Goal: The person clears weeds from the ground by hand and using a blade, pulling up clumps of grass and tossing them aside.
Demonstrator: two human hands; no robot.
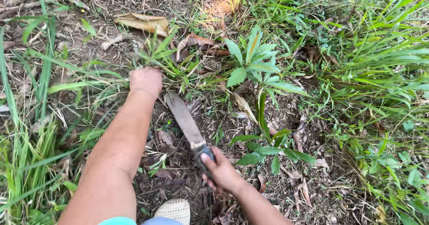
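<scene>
**Grass tuft gripped, blade laid at its base**

The left hand (145, 81) is stretched forward, its fingers clenched around a tuft of green grass (157, 55) whose blades fan out just beyond the knuckles. The right hand (221, 171) sits nearer the body, fingers wrapped tight around the dark handle of a long knife (184, 120). The worn, grey blade runs from those fingers up and to the left, and its tip lies just beside the left fingers, at the foot of the tuft; whether the edge touches the stems cannot be told.

Under the blade the ground (178, 171) is bare dark soil strewn with dry litter. Beyond the left fingers lies a curled brown dead leaf (144, 23). To the right of the blade, between both hands and the thick grass at the far right, stands a broad-leaved green plant (254, 62). Below the right fingers, at the lower edge, the toe of a pale woven shoe (174, 210) shows.
</scene>
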